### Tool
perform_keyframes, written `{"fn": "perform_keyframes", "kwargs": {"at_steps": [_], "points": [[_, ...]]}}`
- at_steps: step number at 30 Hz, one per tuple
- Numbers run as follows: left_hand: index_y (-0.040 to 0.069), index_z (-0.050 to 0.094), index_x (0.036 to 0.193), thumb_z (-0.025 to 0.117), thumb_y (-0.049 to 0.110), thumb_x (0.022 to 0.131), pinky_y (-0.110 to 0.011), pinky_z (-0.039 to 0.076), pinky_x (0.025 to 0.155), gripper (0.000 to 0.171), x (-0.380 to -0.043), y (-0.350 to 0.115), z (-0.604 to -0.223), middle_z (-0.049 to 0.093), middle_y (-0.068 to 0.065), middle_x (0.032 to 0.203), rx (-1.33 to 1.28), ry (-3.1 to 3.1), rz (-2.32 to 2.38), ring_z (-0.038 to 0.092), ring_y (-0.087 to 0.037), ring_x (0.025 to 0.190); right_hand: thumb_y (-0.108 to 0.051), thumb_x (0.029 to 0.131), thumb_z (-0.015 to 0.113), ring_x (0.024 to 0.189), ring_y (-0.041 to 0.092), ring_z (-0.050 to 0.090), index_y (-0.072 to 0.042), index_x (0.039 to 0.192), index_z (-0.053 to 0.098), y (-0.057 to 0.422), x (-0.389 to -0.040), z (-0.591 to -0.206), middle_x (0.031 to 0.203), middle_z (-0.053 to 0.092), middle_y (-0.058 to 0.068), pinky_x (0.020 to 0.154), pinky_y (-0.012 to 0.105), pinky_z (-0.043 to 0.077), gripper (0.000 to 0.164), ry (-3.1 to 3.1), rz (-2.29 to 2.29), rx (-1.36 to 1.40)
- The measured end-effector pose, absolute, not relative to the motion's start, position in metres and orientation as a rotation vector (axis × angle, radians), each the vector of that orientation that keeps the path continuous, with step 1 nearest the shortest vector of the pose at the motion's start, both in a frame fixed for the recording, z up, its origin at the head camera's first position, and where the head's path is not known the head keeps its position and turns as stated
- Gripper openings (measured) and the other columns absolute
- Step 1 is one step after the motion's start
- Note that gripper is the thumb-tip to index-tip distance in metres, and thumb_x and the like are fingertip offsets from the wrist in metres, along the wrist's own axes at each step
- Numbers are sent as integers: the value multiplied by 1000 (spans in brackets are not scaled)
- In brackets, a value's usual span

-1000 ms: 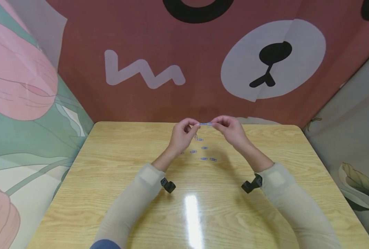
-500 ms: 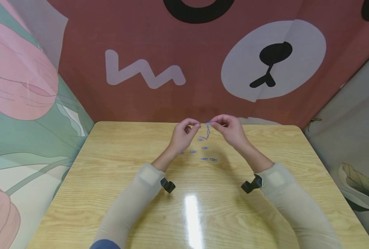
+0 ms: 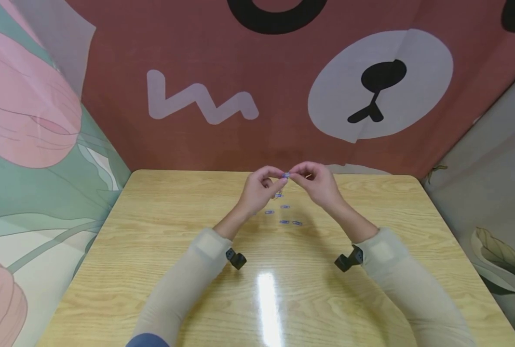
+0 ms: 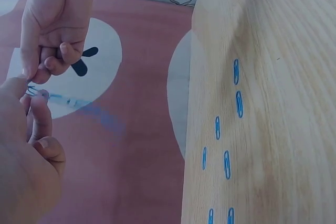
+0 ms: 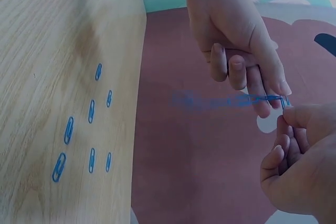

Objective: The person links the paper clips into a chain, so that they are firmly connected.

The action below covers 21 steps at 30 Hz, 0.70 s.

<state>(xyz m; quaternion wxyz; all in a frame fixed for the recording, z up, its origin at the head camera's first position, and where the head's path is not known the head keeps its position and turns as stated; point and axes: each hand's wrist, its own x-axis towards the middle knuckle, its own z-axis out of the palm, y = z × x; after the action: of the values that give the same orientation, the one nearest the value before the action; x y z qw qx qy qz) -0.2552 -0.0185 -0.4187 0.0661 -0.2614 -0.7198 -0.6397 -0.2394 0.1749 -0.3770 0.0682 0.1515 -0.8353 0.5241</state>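
Observation:
My left hand (image 3: 262, 189) and right hand (image 3: 320, 188) meet fingertip to fingertip above the far end of the table. Between them is a small blue paper clip (image 3: 286, 175). In the right wrist view, the left thumb and forefinger pinch the end of a chain of blue paper clips (image 5: 247, 99), whose free length is blurred. My right thumb and forefinger grip a paper clip (image 5: 284, 104) at that chain's end, standing crosswise to it. The left wrist view shows the blurred chain (image 4: 86, 107) trailing from the left fingers. Fingertips partly hide where the clips meet.
Several loose blue paper clips, one of them a paper clip (image 3: 285, 206), lie scattered on the wooden table (image 3: 188, 270) below the hands. A red printed cloth (image 3: 196, 144) hangs right behind the table's far edge. Both wrists carry small black cameras (image 3: 348, 259).
Earlier, clips stretched between both hands; then the chain dangled below the right fingers, with the left fingertips apart from it. Now the fingertips are together, and the left fingers pinch the chain.

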Motion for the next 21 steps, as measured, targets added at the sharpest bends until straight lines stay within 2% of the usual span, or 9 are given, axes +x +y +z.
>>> {"fn": "perform_keyframes", "kwargs": {"at_steps": [7, 21], "points": [[2, 73, 103, 71, 13, 98, -23, 39, 52, 12, -256, -18, -418, 67, -8, 90, -760, -2179, -1871, 49, -14, 59, -21, 99, 70, 77, 22, 57, -5, 102, 74, 173, -239, -379, 93, 70, 11, 63, 26, 46, 17, -2516, 1542, 464], [1, 71, 101, 66, 12, 101, -24, 37, 52, 12, -257, -24, -422, 62, -8, 81, -785, -2186, -1802, 45, -15, 58, -22, 99, 70, 81, 22, 58, -5, 102, 74, 172, -240, -384, 94, 69, 8, 67, 27, 48, 17, -2518, 1575, 444]]}}
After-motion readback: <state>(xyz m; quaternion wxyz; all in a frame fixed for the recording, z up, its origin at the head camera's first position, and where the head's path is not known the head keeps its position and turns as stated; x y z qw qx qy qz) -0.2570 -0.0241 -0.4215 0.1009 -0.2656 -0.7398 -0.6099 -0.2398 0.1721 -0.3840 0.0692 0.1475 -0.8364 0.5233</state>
